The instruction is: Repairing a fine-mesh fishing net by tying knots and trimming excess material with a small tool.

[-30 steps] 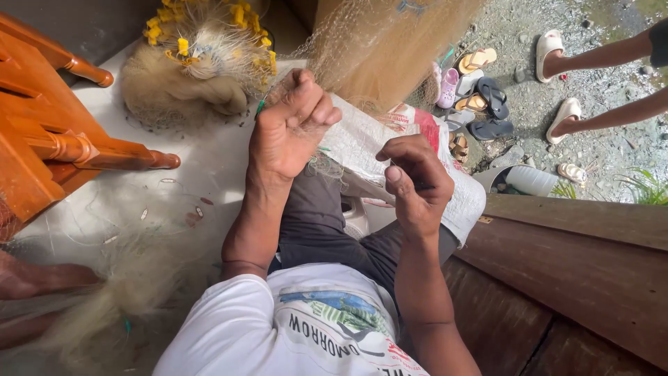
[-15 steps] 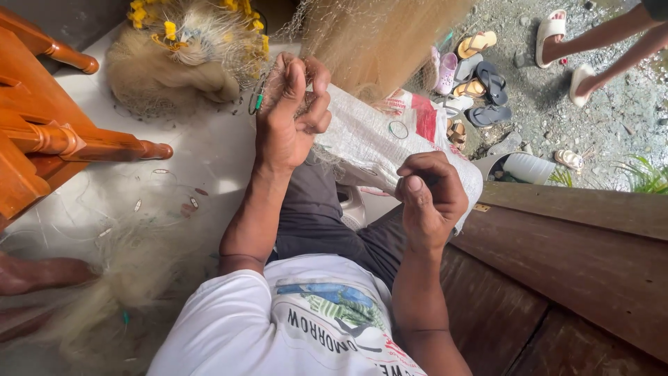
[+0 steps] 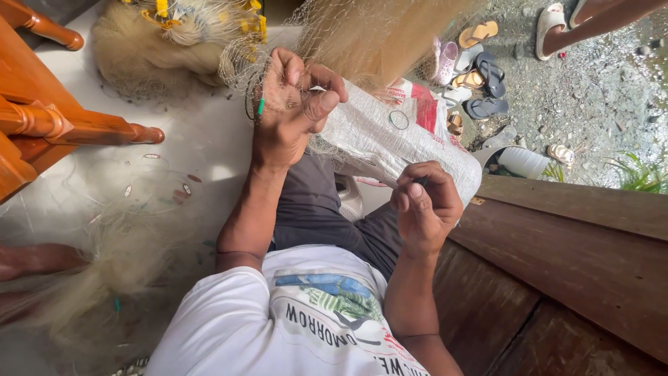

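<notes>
**Net mending: mesh gathered in one hand, thread drawn by the other**

The person sits on the floor with a fine, pale fishing net (image 3: pixel 376 35) hanging down at the far side of the scene and spilling over a white woven sack (image 3: pixel 390 136) across the lap. The left hand (image 3: pixel 289 111) is raised toward the far side, fingers curled closed and thumb pressed across them, pinching a bunch of the mesh; a small green piece shows at its left edge. The right hand (image 3: pixel 424 205) sits nearer and to the right, closed into a loose fist with thumb and forefinger pinched together on something thin and dark, too small to identify; it may be a needle or a thread end.

The step in hand looks like knotting or stitching a section of mesh, with the left hand keeping it taut. The next move would seem to call for a steady pull from the right hand while the left keeps its pinch.

A second heap of net with yellow floats (image 3: pixel 181 28) lies at the far left, beside orange wooden furniture (image 3: pixel 42 125). Sandals (image 3: pixel 480 69) are scattered on the gravel to the far right, where another person's foot (image 3: pixel 553 24) shows.
</notes>
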